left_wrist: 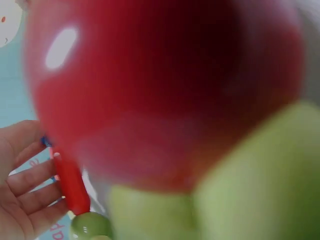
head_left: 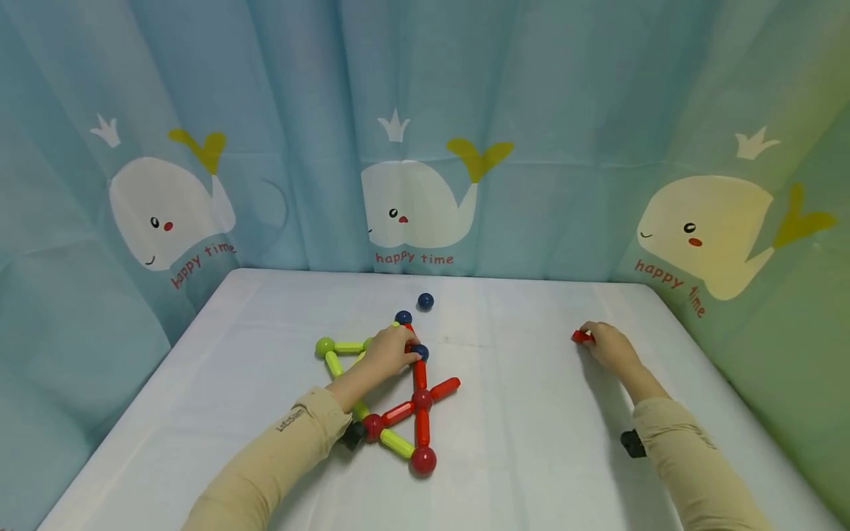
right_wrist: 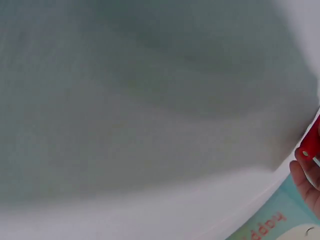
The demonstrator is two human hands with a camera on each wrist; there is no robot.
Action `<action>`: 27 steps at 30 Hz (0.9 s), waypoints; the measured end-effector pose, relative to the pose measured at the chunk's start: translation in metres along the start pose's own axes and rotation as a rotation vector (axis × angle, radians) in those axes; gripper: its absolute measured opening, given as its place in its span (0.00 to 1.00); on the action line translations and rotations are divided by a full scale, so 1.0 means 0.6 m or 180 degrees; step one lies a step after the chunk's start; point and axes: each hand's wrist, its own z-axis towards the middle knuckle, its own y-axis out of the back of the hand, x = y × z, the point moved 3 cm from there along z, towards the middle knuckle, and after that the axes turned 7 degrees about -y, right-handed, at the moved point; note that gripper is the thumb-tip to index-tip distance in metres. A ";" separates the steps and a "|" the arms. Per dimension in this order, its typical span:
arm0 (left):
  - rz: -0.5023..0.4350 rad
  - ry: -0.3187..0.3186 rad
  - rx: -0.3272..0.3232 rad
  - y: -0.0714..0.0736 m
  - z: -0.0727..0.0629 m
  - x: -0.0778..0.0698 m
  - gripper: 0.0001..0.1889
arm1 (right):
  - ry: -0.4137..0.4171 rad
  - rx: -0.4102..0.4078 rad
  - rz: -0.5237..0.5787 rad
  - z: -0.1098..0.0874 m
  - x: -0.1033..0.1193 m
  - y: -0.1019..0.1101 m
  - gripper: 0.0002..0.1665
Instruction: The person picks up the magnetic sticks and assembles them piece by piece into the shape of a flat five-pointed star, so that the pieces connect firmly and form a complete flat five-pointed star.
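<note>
My left hand (head_left: 385,352) reaches over a frame of magnetic rods and balls and pinches a blue ball (head_left: 421,353) on its far side. In the left wrist view, the fingers of this hand (left_wrist: 22,185) lie along a red rod (left_wrist: 74,185) above a green ball (left_wrist: 91,226). A red ball (left_wrist: 165,95) hides much of that view. Out to the right, my right hand (head_left: 612,348) holds a short red rod (head_left: 581,336) between thumb and fingers, just above the table. Only part of that rod (right_wrist: 311,144) shows in the right wrist view.
The frame spreads over the table (head_left: 524,413) left of centre. It includes a green ball (head_left: 325,347), red balls (head_left: 423,461) and a red rod (head_left: 445,389) pointing right. A loose blue ball (head_left: 426,301) lies behind it. A whale-print curtain (head_left: 558,147) surrounds the table.
</note>
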 end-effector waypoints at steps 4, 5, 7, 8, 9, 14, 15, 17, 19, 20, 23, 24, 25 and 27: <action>-0.0024 0.0072 0.0035 0.001 0.003 0.001 0.11 | 0.0225 0.0061 0.0175 0.007 0.032 -0.010 0.11; -0.0023 0.0083 0.0038 0.001 0.003 0.001 0.11 | 0.0305 0.0067 0.0221 0.009 0.040 -0.012 0.11; -0.0025 0.0096 0.0041 0.002 0.004 0.002 0.11 | 0.0444 0.0071 0.0263 0.013 0.055 -0.015 0.11; -0.0041 0.0102 0.0046 0.002 0.005 0.002 0.11 | 0.0523 0.0068 0.0289 0.015 0.063 -0.016 0.11; -0.0046 0.0097 0.0046 0.002 0.006 0.002 0.11 | 0.0589 0.0056 0.0330 0.016 0.070 -0.017 0.12; -0.0049 0.0121 0.0082 0.000 0.009 0.003 0.11 | 0.0941 0.0075 0.0541 0.015 0.118 -0.024 0.13; -0.0056 0.0136 0.0093 -0.001 0.009 0.003 0.11 | 0.1001 0.0070 0.0571 0.014 0.127 -0.026 0.13; -0.0059 0.0152 0.0112 -0.001 0.009 0.003 0.11 | 0.1094 0.0097 0.0628 0.013 0.146 -0.031 0.13; -0.0076 0.0174 0.0127 -0.002 0.008 0.004 0.11 | 0.1165 0.0104 0.0694 0.012 0.164 -0.036 0.14; -0.0085 0.0182 0.0134 -0.002 0.008 0.004 0.11 | 0.1177 0.0096 0.0732 0.012 0.171 -0.038 0.13; -0.0083 0.0179 0.0150 0.000 0.010 0.004 0.11 | 0.1183 0.0125 0.0869 0.014 0.193 -0.044 0.13; -0.0072 0.0173 0.0154 0.000 0.011 0.003 0.11 | 0.1178 0.0145 0.0903 0.014 0.200 -0.046 0.13; -0.0063 0.0170 0.0155 0.001 0.011 0.002 0.11 | 0.1182 0.0164 0.0922 0.015 0.207 -0.049 0.13; -0.0047 0.0155 0.0162 0.002 0.013 0.000 0.11 | 0.1195 0.0214 0.0953 0.014 0.222 -0.053 0.13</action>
